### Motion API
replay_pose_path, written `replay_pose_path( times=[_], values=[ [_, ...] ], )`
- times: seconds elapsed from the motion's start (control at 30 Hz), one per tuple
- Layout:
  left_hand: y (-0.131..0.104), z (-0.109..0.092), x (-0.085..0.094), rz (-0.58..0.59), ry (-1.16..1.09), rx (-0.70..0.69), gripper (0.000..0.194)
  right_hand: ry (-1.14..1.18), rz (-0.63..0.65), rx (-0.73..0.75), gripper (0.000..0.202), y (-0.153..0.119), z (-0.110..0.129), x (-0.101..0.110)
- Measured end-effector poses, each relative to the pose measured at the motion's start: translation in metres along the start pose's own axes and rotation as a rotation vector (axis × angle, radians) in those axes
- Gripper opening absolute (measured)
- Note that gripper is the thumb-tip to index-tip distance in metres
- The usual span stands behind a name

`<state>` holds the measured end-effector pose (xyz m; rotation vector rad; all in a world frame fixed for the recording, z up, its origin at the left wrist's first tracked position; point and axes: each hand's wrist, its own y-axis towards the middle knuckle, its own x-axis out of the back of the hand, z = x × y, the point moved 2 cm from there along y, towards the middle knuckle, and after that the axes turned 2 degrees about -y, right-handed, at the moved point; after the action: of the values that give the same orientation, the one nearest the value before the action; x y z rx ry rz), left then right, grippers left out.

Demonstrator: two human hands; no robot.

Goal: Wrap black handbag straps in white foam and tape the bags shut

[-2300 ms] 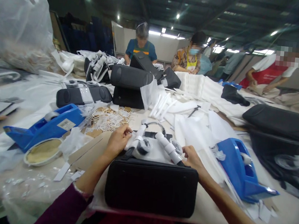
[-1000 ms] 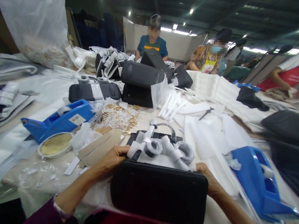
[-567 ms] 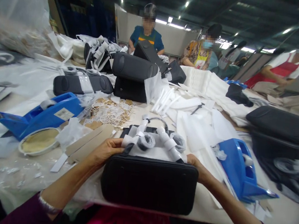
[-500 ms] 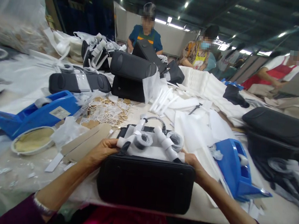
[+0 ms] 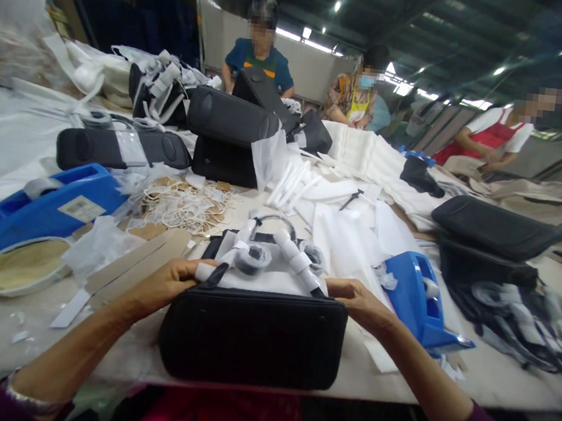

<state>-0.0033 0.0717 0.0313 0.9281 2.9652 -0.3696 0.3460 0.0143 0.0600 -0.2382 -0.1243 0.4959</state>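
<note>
A black handbag [image 5: 252, 338] lies in front of me near the table's edge, its flat dark side facing me. My left hand [image 5: 173, 283] grips the top left corner, fingers tucked behind the rim. At the opposite corner, my right hand [image 5: 364, 305] pinches the edge with its thumb out of sight. White foam sheet [image 5: 253, 281] shows along the bag's opening between both hands. Wrapped handles [image 5: 300, 259] stand above it, and a plastic-wrapped coil of strap [image 5: 252, 259] rests beside them.
Blue tape dispensers [image 5: 415, 298] stand on both sides. Stringed tags [image 5: 186, 202] lie beyond a beige card [image 5: 135, 262] and a round dish [image 5: 21, 263]. More black bags [image 5: 233, 122] are stacked behind; another bag [image 5: 497, 226] sits right. Co-workers [image 5: 262, 54] stand across the table.
The whole view has swung a little to the right, so the table's contents sit further left. My right hand's fingers reach further inward over the bag's rim; both hands remain at its corners.
</note>
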Motion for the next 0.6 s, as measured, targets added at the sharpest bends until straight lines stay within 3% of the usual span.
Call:
replay_pose_path(
  times=[0.13,0.27,0.37,0.5,0.6],
  values=[
    [-0.003,0.006,0.004,0.072,-0.127,0.110,0.021,-0.006,-0.059,-0.033,0.029,0.003,0.004,-0.003],
    [-0.002,0.003,0.003,0.096,-0.269,0.054,0.022,0.141,-0.005,-0.118,0.021,0.008,0.007,-0.013],
    [-0.002,-0.001,-0.002,0.108,-0.341,0.042,0.027,0.259,-0.021,-0.207,0.021,0.016,-0.003,-0.018],
    [0.000,-0.004,-0.006,0.104,-0.256,0.081,0.023,0.206,-0.110,-0.193,0.010,0.025,-0.017,-0.019],
    [0.002,-0.004,-0.003,0.113,-0.112,0.097,0.021,0.027,-0.179,-0.058,0.011,0.026,-0.018,-0.018]
  ],
)
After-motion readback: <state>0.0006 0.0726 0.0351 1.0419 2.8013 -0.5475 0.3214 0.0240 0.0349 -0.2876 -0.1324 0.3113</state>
